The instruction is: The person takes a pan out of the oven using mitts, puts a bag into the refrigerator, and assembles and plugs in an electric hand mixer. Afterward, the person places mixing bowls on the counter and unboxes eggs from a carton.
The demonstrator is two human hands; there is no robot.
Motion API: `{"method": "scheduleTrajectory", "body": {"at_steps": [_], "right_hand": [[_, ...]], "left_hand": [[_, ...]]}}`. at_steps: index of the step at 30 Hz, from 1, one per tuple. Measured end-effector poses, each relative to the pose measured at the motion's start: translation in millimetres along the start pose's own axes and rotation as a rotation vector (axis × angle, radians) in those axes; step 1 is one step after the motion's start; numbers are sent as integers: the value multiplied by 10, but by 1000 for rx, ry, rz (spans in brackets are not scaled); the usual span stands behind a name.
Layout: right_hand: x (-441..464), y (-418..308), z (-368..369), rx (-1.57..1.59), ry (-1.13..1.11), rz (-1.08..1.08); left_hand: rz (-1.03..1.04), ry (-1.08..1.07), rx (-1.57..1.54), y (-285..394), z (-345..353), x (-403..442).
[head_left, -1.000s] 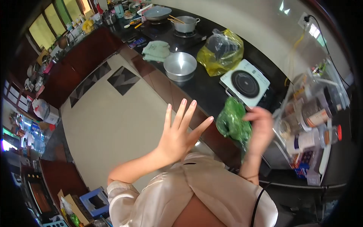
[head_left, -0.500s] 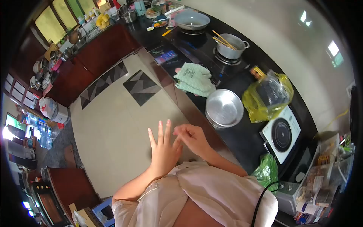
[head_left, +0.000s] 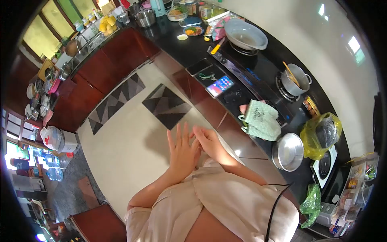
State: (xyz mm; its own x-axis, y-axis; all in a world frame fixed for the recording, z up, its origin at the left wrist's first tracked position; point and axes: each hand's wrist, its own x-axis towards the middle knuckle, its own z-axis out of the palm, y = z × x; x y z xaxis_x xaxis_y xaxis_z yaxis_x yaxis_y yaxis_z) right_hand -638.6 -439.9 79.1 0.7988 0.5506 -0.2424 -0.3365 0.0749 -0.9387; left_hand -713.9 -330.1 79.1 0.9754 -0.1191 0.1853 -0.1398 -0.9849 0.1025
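Observation:
Both hands are raised in front of my light shirt, over the floor. My left hand (head_left: 183, 151) stands with several fingers stretched up and apart, holding nothing I can see. My right hand (head_left: 207, 142) is bent with its fingers curled in against the thumb side of the left hand. The right fingertips are partly hidden there, so anything between them cannot be made out. On the counter to the right, nearest the hands, lie light green oven mitts (head_left: 263, 121) and a round metal pan (head_left: 288, 152).
Along the black counter (head_left: 167, 40) are a lit phone (head_left: 220, 86), a wide grey pan (head_left: 246, 35), a pot (head_left: 296, 80) with chopsticks, a yellow plastic bag (head_left: 310, 142) and a green bag (head_left: 311, 205). A patterned mat (head_left: 166, 105) lies on the floor.
The view has swung left, so the counter things appear farther right. The hands stay close together, and the right hand now sits closer against the left one.

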Motion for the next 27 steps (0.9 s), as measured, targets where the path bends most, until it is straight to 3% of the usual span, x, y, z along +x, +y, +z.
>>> {"method": "scheduleTrajectory", "body": {"at_steps": [2, 7, 9, 12, 14, 16, 18, 20, 21, 22, 24, 25, 27], "right_hand": [[363, 7, 142, -153, 16, -236], [1376, 18, 326, -233, 21, -241], [1894, 1, 363, -112, 52, -79], [2755, -141, 372, 151, 37, -166], [3306, -357, 405, 86, 78, -218], [3704, -642, 593, -704, 282, -967], [3816, -792, 771, -762, 112, -902], [3902, -804, 718, -993, 146, -914], [3944, -802, 603, -1005, 190, -913], [3890, -836, 491, -1065, 306, -878], [3688, -867, 255, -1140, 531, -841], [3523, -839, 145, -1120, 650, -809], [3066, -744, 77, -1052, 915, -715]], "left_hand": [[-24, 18, -2, -348, -8, 227], [-17, -17, -16, -1150, 242, 760], [-26, -45, -7, -1514, 312, 1081], [32, 31, -44, -2079, 283, 1548], [-286, 69, -1067, -2480, 338, 1917], [-309, -93, -1838, -2912, 386, 2320], [-406, -139, -2310, -3000, 230, 2610], [-419, -287, -2386, -3076, 194, 2851], [-321, -338, -2336, -3080, 194, 2961], [-338, -414, -2364, -3051, 196, 3077], [-52, -663, -2080, -3007, 146, 3286], [212, -737, -1901, -2955, 120, 3353], [360, -862, -1767, -2684, 33, 3423]]}}
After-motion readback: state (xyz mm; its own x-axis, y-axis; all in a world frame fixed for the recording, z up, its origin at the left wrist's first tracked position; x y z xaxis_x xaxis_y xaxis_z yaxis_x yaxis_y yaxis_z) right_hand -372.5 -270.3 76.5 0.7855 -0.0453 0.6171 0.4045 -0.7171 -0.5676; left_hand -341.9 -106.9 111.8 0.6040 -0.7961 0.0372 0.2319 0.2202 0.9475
